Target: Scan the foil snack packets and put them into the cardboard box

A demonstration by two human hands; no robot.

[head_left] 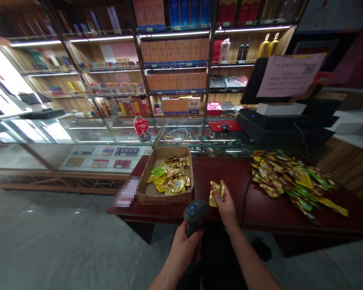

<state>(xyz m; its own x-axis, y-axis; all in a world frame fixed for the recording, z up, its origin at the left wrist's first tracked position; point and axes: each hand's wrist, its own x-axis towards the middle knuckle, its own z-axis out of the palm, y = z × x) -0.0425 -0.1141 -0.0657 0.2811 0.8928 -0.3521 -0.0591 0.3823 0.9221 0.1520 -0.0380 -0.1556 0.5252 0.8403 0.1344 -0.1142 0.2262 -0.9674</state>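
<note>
1. Clearly, 2 bare hands are at work over a dark red desk [220, 169].
2. The left hand [184, 243] is closed around the handle of a black scanner [196, 210], which stands upright, a small blue light showing on its top. Its head is near the box's near right corner.
3. The right hand [227, 207] grips a gold packet [212, 200] between thumb and fingers, just right of the scanner and a little farther off. Whether it holds 1 packet or 2, I cannot tell.
4. On the left of the desk is an open cardboard box [166, 199]. Inside it lie loose packets [174, 173], mostly gold and yellow, with a green packet toward the left.
5. On the right of the desk spreads a larger pile of packets [290, 181], gold, yellow and green, overlapping each other. A black cord [246, 197] runs between this pile and the right hand.
6. Left of the box, a pale thing [127, 193] is too blurred to make out.
7. Beyond the desk is a glass counter [117, 137], bearing a red-labelled bottle [141, 128] and, farther right, a mouse [225, 127] on a red mat [214, 125].
8. At the far right, a pink paper [290, 76] covers much of a screen [251, 80].
9. Lit shelves [175, 66] fill the far wall.
</note>
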